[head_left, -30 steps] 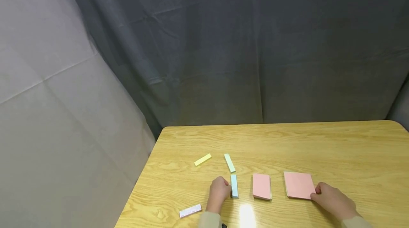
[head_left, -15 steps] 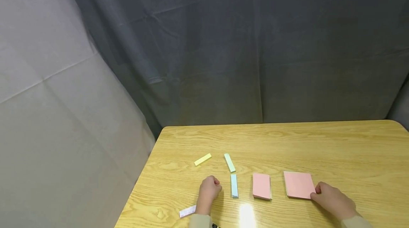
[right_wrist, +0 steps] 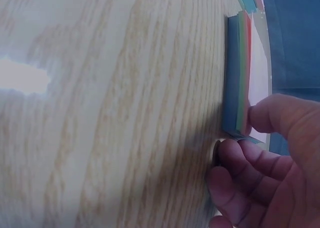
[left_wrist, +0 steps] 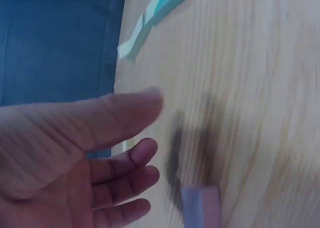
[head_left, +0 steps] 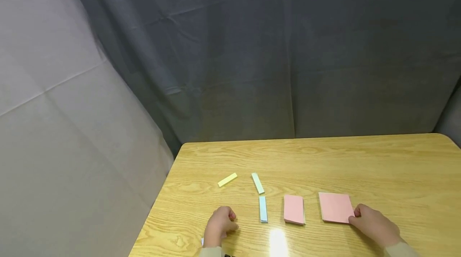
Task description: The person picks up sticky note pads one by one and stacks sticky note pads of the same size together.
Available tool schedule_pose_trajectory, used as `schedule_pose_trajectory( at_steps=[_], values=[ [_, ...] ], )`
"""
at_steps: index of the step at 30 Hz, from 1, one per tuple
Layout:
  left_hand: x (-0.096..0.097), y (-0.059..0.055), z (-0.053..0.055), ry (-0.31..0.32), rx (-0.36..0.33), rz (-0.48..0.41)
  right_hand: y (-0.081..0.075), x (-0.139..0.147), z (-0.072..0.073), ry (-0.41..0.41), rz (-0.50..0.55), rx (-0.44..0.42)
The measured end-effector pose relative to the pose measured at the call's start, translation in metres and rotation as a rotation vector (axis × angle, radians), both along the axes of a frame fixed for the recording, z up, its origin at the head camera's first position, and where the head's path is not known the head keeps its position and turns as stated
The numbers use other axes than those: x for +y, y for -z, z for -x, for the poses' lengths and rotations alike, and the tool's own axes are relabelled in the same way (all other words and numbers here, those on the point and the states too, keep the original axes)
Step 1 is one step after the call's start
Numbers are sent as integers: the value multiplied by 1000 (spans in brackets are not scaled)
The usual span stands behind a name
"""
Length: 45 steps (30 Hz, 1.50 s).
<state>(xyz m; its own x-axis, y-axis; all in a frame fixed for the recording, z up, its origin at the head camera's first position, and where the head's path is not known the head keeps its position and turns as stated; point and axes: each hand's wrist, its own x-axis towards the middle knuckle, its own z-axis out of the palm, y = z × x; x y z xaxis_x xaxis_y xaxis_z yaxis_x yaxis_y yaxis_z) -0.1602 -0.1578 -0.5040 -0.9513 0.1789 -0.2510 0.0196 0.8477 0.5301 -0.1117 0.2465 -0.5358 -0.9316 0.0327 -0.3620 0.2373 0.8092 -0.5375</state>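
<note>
My left hand [head_left: 219, 225] hovers over a small pale purple-white sticky-note strip pad [left_wrist: 201, 208], hiding most of it in the head view. Its thumb and fingers are apart, with nothing between them. On the right, my right hand [head_left: 374, 225] pinches the near right corner of a square sticky-note pad [head_left: 336, 207], thumb on the pink top. The right wrist view shows blue, green and red layers along that pad's side [right_wrist: 239, 78]. A smaller pink-topped sticky-note pad [head_left: 293, 209] lies to its left.
A blue strip pad [head_left: 263, 209], a pale green strip pad [head_left: 257, 183] and a yellow strip pad [head_left: 227, 179] lie on the wooden table [head_left: 378, 165]. A dark grey curtain [head_left: 245, 69] hangs behind it, with a lighter cloth [head_left: 72, 149] at the left.
My left hand has let go of the blue strip pad and moved left and nearer, over the purple-white strip, its fingers spreading. The right hand stays at the pink-topped square pad.
</note>
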Motion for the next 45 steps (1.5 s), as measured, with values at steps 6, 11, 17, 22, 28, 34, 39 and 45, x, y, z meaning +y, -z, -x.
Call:
schedule_pose_trajectory(
  at_steps=[6,11,17,22,28,34,39,45],
  values=[
    [-15,-5,-8,13,-70,96,-4,-2,-1,-10,7,16],
    [-27,-4,-15,-28,-121,148,-4,-1,-1,-15,19,11],
    [-41,3,-21,-15,-38,205,-5,-2,0,-5,22,20],
    [-46,8,-22,-1,42,213,-6,-2,0,-6,19,27],
    [-46,6,-23,-45,-22,119,-6,-1,0,-10,22,28],
    [-46,6,-20,-94,-105,-32,-4,-1,0,-5,20,22],
    [-48,9,-17,-87,-80,-118,-2,0,0,0,21,22],
    [-51,13,-15,-111,-8,-123,-1,0,-1,-7,24,29]
  ],
)
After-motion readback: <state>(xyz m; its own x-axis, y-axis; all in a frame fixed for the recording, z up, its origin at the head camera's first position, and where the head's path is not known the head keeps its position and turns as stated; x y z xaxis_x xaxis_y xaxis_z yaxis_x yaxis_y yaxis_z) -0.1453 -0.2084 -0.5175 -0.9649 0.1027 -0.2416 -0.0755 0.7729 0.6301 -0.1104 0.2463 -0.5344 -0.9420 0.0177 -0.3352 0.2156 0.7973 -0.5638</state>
